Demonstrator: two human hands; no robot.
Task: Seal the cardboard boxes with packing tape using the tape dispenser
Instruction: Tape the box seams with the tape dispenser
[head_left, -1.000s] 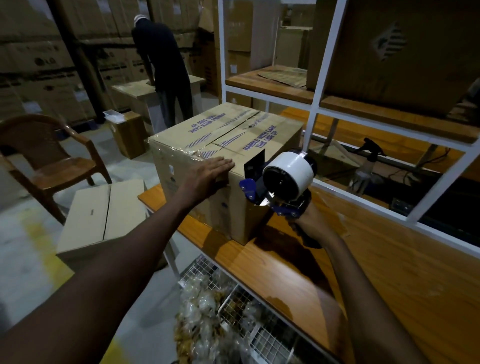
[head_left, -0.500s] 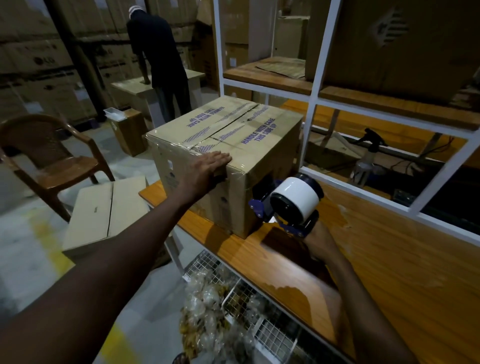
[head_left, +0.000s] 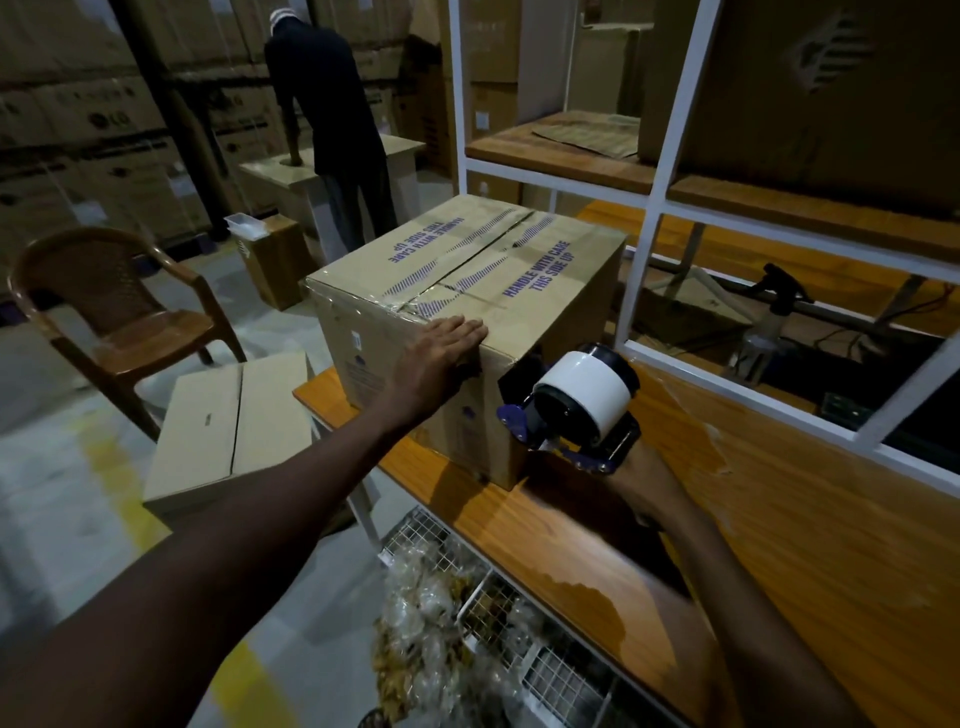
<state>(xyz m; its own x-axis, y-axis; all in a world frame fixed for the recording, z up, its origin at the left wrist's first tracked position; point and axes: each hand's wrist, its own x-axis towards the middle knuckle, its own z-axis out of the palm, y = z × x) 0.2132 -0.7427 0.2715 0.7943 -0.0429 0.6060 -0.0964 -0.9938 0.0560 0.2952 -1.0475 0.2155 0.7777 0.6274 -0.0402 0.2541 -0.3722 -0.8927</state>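
head view: the cardboard box (head_left: 545, 270) is sitting on the near-left end of the wooden table (head_left: 779, 519), top flaps closed with clear tape running along the centre seam. the left hand (head_left: 441, 353) is lying flat on the near top edge of the box, fingers straight and together, pressing down; it is staying where it was a second ago. the right hand (head_left: 639, 483) is gripping the tape dispenser (head_left: 576, 410) from beneath, with its fingers mostly hidden in shadow. the dispenser's white roll is sitting low against the box's right side, close to the tabletop. a second ago it was up near the top edge, so it has been travelling down that face. a brown chair (head_left: 119, 317) and a flat box (head_left: 228, 431) are standing on the floor to the left, and a second person (head_left: 332, 114) is bending over a table in the background.
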